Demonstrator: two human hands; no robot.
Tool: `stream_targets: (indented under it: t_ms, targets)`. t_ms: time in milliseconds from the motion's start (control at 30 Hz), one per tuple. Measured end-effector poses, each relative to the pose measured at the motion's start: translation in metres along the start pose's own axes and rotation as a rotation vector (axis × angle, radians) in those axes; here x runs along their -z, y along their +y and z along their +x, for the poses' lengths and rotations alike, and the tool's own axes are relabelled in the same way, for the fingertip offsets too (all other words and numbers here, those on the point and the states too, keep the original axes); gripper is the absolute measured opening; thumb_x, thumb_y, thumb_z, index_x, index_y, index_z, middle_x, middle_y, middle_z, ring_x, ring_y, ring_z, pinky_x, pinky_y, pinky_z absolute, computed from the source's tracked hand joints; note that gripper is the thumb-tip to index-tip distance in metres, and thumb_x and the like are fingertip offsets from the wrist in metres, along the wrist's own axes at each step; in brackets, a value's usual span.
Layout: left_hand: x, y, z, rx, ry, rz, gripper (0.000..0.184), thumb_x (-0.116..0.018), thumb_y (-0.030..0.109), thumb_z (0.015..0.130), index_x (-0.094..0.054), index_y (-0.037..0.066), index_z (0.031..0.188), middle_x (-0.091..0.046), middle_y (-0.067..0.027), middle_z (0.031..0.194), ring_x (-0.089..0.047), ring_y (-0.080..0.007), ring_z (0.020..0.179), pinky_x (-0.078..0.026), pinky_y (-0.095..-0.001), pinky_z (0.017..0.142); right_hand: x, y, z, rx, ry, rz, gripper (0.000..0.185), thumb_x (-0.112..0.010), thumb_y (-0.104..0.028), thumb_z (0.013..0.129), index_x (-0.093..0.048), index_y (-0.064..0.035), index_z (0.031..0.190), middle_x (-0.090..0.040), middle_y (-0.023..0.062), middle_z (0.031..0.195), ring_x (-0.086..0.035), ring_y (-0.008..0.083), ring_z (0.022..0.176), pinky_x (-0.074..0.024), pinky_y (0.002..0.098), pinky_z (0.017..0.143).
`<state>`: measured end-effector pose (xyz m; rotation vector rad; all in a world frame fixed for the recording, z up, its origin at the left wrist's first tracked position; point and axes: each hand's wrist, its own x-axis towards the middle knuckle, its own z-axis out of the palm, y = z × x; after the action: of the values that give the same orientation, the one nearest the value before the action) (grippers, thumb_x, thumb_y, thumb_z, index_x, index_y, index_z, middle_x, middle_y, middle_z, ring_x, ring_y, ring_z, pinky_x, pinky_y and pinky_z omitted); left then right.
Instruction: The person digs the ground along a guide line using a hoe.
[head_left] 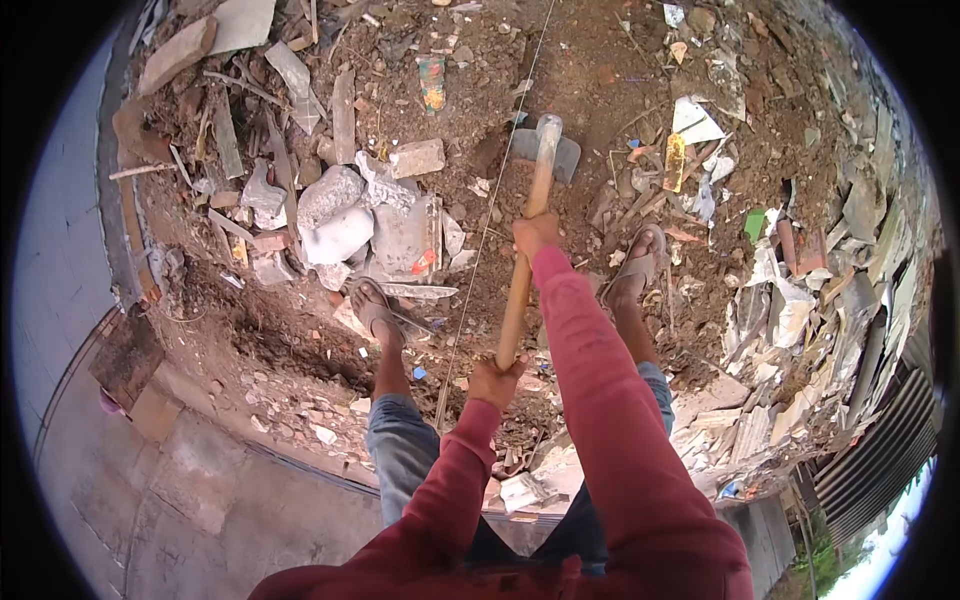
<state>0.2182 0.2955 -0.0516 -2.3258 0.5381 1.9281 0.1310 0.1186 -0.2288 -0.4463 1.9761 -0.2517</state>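
Note:
A hoe with a wooden handle [517, 300] and a grey metal blade [566, 158] points away from me, its blade against the brown soil. My left hand [496, 382] is wrapped round the rear end of the handle. Farther up, nearer the blade, my right hand [537, 234] grips the same handle. Both arms wear red sleeves. A thin string [487, 215] runs across the ground just left of the hoe.
My sandalled feet stand on either side of the hoe. White and grey rubble chunks [338, 235] lie at the left, broken boards and debris [790, 310] at the right. Concrete paving [215, 490] is at the lower left, corrugated sheet [875, 455] at the lower right.

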Motion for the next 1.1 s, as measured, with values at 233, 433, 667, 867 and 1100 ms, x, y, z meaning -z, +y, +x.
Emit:
stream_targets:
  t_ms: [233,433,667,867,1100]
  targets:
    - [-0.031,-0.006,-0.02,0.0,0.009,0.054,0.056,-0.072,0.05,0.085,-0.064,-0.006,0.081,-0.059,-0.0108,0.057,-0.062,-0.0211,0.052,-0.049,-0.0382,0.05,0.017,0.041,0.017,-0.08,-0.129,-0.017,0.018,-0.067,-0.007,0.079,-0.064,0.0104,0.078,-0.062,0.0132,0.061,-0.064,0.0246,0.05,-0.0508,0.038,0.045]
    - [-0.024,0.092,-0.069,0.069,-0.277,-0.625,0.037,-0.06,0.035,0.097,-0.062,-0.002,0.1,-0.059,-0.0067,0.068,-0.061,-0.0155,0.059,-0.045,-0.033,0.051,0.073,-0.007,0.034,-0.166,-0.4,0.03,0.015,-0.068,-0.012,0.079,-0.062,0.0018,0.079,-0.06,0.0094,0.062,-0.058,0.0219,0.048,-0.0486,0.0377,0.045]
    - [-0.099,0.175,-0.154,-0.374,-0.215,-0.478,0.042,-0.063,0.037,0.095,-0.06,-0.003,0.107,-0.067,-0.0127,0.087,-0.067,-0.0216,0.074,-0.053,-0.0331,0.065,0.211,-0.047,0.026,-0.204,-0.593,0.135,0.011,-0.064,-0.012,0.087,-0.055,-0.0068,0.085,-0.052,0.0043,0.059,-0.05,0.0184,0.044,-0.0442,0.033,0.042]
    - [-0.115,0.253,-0.278,-0.431,-0.589,-0.161,0.062,-0.069,0.046,0.087,-0.05,-0.006,0.117,-0.069,-0.0216,0.093,-0.07,-0.0344,0.087,-0.054,-0.04,0.078,0.385,-0.088,-0.022,-0.416,-0.499,0.321,0.014,-0.064,-0.015,0.089,-0.05,-0.014,0.086,-0.049,-0.0032,0.061,-0.05,0.008,0.048,-0.0423,0.0244,0.04]
    - [-0.114,0.214,-0.28,-0.604,-0.84,0.334,0.061,-0.063,0.026,0.087,-0.036,-0.007,0.13,-0.066,-0.023,0.093,-0.067,-0.039,0.085,-0.053,-0.0462,0.073,0.493,-0.077,-0.102,-0.114,0.068,0.4,0.012,-0.064,-0.015,0.086,-0.052,-0.0098,0.086,-0.051,0.0004,0.063,-0.05,0.0117,0.048,-0.0443,0.0269,0.042]
